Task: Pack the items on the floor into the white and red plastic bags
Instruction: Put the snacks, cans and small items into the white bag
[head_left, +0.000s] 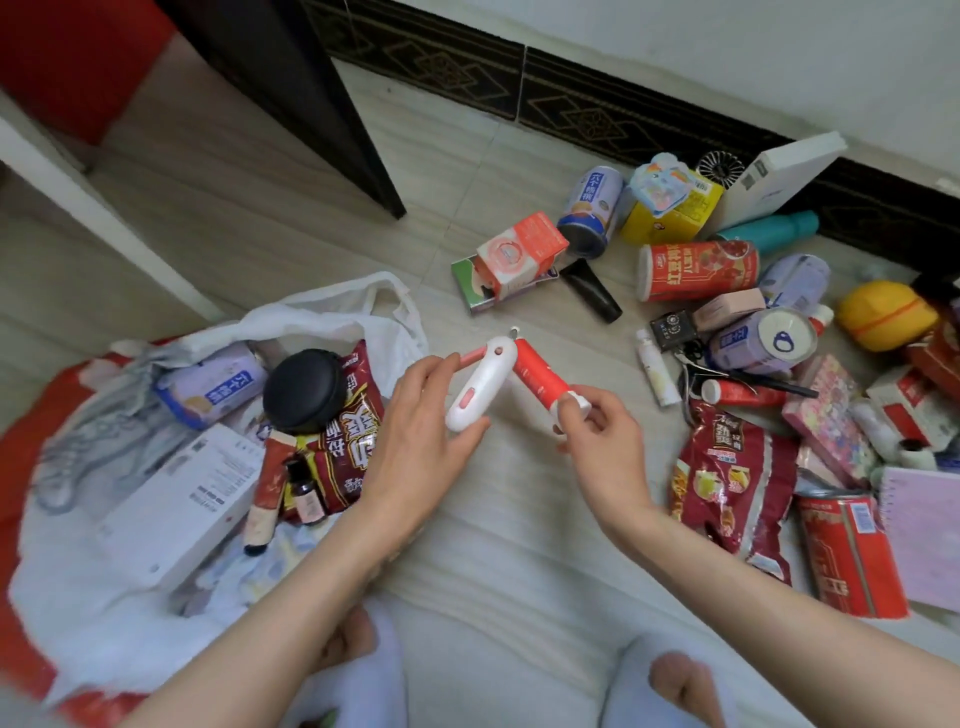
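Knees (670, 680) in pale trousers sit at the bottom edge, both forearms reaching fwd over the tiled floor (467, 545). Left hand (415, 431) grips a white handheld gadget (480, 384) w/ pink button, fingers curled round its lower body, thumb under the end. Right hand (597, 431) pinches the cap end of a red tube (540, 376), fingertips pressed together on the white cap, tube angled up so it meets the gadget's top. Both items are off the floor, held mid-air betw. the bag and the pile. To do this step well, I'd say: swing both left and drop them low into the open white bag (332, 312), which lies inside the red bag (31, 415); aim for the gap beside the black round case (304, 389) and red snack pack (348, 431), not on top of the white box (176, 504), so nothing slides out. Bag mouth is floppy, so lower before letting go. Farther right, most of the job remains: snack bag (732, 478), red can (698, 270), blue-white cans (592, 208), yellow box (670, 213), teal bottle (769, 228) near the wall.
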